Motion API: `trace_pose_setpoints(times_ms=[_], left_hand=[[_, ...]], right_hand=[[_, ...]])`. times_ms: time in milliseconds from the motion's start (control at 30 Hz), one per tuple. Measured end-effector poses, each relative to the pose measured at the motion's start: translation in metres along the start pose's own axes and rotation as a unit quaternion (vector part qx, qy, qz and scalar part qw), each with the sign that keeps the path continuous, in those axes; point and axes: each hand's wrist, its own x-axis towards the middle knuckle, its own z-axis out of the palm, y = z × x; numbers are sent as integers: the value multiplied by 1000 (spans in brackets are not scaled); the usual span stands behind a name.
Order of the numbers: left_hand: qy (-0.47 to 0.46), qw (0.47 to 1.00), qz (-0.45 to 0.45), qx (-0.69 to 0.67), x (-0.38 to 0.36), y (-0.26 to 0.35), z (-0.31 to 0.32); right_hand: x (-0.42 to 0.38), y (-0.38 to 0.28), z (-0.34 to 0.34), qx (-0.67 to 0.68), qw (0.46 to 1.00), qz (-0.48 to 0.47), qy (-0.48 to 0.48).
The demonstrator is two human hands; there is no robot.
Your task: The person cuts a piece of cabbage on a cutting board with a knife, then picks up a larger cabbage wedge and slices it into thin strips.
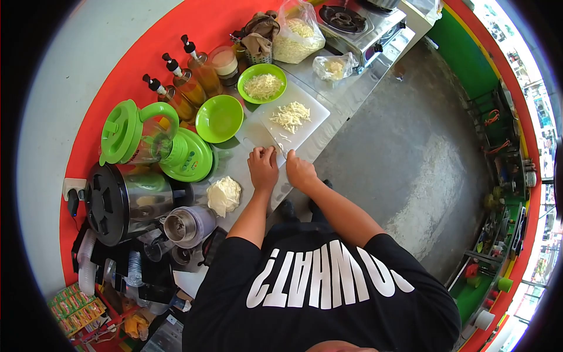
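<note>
At the near end of the white cutting board [309, 120], both of my hands are close together. My right hand [301, 171] is closed around a knife [281, 150], mostly hidden, with only a thin part showing past the fingers. Just left of it, my left hand [263, 168] presses down with bent fingers; what lies under the fingertips is too small to make out. Farther up the board lies a heap of pale, thin-cut strips [291, 117], with a few loose ones nearer the hands. A green bowl [219, 119] and a green plate of finer shreds [263, 87] stand beyond.
Left of my forearm sits a crumpled pale bundle [224, 196]. A green-lidded pitcher [141, 132], pump bottles [189, 88] and a blender cup [189, 226] crowd the counter's wall side. A bag of shreds [298, 36] and a gas stove [358, 29] stand farther along.
</note>
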Motion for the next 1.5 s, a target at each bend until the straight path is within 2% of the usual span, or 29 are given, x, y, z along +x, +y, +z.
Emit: trace_pose_setpoints(times_ms=[67,133,267,400,467,600,767,933,1100,1267,1500], left_hand=[[2,1000,8,4,3,1,1],[-2,1000,0,9,3,2,0],[2,1000,-6,8,4,4,0],[-6,1000,-17,7,1,5,-1],[-1,1000,-10,8,3,4,-1],[5,1000,-2,27,2,2,3],[-18,999,-27,21,3,4,1],[12,1000,-14,-3,3,1,4],[13,1000,-23,-1,3,0,5],[25,999,-14,28,3,2,5],[25,999,5,39,3,3,3]], right_hand=[[1,-1,-12,-19,999,-25,7],[-11,-2,-13,-13,999,0,-33],[-17,0,2,20,998,46,-47],[-5,7,6,9,1000,-10,-2],[-6,6,-16,-8,999,-18,-48],[-29,22,-14,-3,997,1,-82],[-8,49,-16,-1,998,1,-57],[16,44,-46,13,999,30,-15],[-7,40,-48,17,997,-23,-68],[-18,42,-30,15,996,-41,-72],[-22,18,-50,-22,996,-56,-66]])
